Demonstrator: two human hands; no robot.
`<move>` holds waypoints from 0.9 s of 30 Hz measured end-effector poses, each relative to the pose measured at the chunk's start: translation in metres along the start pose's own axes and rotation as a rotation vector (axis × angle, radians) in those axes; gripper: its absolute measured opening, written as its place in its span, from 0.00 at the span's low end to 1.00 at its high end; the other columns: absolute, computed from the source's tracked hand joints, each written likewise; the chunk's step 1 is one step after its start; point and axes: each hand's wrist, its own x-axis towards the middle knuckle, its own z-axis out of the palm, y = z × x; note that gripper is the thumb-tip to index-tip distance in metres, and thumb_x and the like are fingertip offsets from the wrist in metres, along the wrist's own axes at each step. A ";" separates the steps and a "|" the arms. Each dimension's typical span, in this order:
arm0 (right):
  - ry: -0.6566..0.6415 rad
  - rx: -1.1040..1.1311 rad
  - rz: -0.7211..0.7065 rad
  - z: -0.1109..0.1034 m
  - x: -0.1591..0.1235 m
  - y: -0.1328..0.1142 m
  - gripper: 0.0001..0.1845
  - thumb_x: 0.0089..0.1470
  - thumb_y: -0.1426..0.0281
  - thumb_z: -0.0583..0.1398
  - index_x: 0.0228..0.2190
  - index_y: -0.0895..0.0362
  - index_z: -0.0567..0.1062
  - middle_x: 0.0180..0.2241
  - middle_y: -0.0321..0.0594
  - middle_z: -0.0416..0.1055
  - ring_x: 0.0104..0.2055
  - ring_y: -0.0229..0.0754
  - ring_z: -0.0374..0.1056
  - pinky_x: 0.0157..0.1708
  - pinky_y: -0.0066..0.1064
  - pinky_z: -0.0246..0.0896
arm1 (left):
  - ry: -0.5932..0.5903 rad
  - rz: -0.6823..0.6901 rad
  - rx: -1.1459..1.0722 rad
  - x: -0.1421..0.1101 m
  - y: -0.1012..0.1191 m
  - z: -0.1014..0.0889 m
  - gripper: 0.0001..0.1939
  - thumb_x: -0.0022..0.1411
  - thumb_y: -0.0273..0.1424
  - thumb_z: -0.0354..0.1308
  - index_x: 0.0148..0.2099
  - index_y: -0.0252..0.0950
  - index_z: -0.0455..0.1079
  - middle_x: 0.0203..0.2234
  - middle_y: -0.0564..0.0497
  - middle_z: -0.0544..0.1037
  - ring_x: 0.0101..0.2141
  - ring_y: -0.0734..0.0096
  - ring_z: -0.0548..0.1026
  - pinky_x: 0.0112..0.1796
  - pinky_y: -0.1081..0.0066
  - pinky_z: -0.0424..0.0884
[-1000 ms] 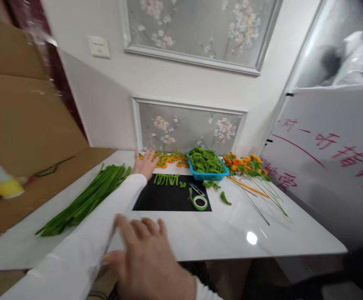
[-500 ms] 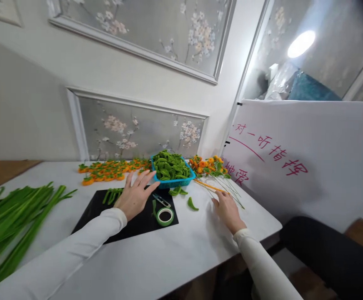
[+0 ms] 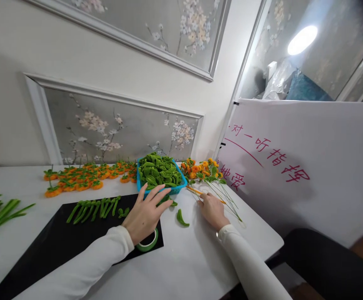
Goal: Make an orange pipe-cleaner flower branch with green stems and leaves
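My left hand (image 3: 145, 214) is open, its fingers spread over the loose green fuzzy leaves (image 3: 171, 203) at the front of a blue basket (image 3: 178, 189). Under that hand a roll of green tape (image 3: 148, 243) is partly hidden on the black mat (image 3: 71, 237). My right hand (image 3: 212, 211) is closed, its fingertips down on the table beside a thin orange stick (image 3: 194, 190) and green wire stems (image 3: 226, 198). Whatever its fingers pinch is hidden. Between the two hands lies a single curved green leaf (image 3: 182, 218).
Green leaves (image 3: 159, 168) fill the basket. Orange fuzzy flowers (image 3: 83, 179) stand in rows at the left, and stemmed orange flowers (image 3: 201, 168) lie at the right. Several green fuzzy pieces (image 3: 93, 209) line the mat. Long green strips (image 3: 0, 214) lie far left; a whiteboard (image 3: 309, 146) stands right.
The view has turned left and closer to the table. My left hand has moved from above the mat toward the loose leaves, covering the scissors-like tool. My right hand stays by the orange stick.
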 end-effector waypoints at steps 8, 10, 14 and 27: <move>0.126 0.041 0.006 0.007 0.013 -0.003 0.13 0.57 0.76 0.49 0.35 0.58 0.74 0.35 0.44 0.73 0.35 0.41 0.69 0.30 0.27 0.52 | 0.070 -0.067 -0.163 -0.029 0.015 -0.007 0.19 0.58 0.18 0.49 0.47 0.41 0.71 0.52 0.45 0.73 0.57 0.53 0.62 0.57 0.42 0.46; 0.153 0.054 -0.020 0.006 0.014 -0.001 0.14 0.59 0.75 0.49 0.34 0.57 0.74 0.34 0.41 0.73 0.35 0.39 0.68 0.31 0.26 0.52 | 0.069 -0.070 -0.193 -0.036 0.016 -0.007 0.19 0.58 0.18 0.50 0.47 0.42 0.71 0.52 0.47 0.73 0.56 0.54 0.62 0.57 0.43 0.46; 0.215 0.041 -0.049 0.000 0.016 0.005 0.14 0.60 0.74 0.48 0.36 0.57 0.74 0.34 0.41 0.73 0.35 0.39 0.68 0.31 0.27 0.52 | 0.073 -0.103 -0.233 -0.047 0.017 -0.004 0.18 0.60 0.19 0.48 0.46 0.42 0.72 0.51 0.48 0.74 0.56 0.57 0.63 0.58 0.44 0.46; 0.393 0.043 -0.191 -0.056 0.007 0.026 0.14 0.57 0.78 0.49 0.39 0.60 0.72 0.34 0.46 0.70 0.32 0.43 0.65 0.29 0.30 0.53 | 0.037 -0.104 -0.254 -0.054 0.018 -0.003 0.20 0.60 0.16 0.45 0.45 0.41 0.71 0.50 0.47 0.74 0.56 0.57 0.63 0.57 0.43 0.47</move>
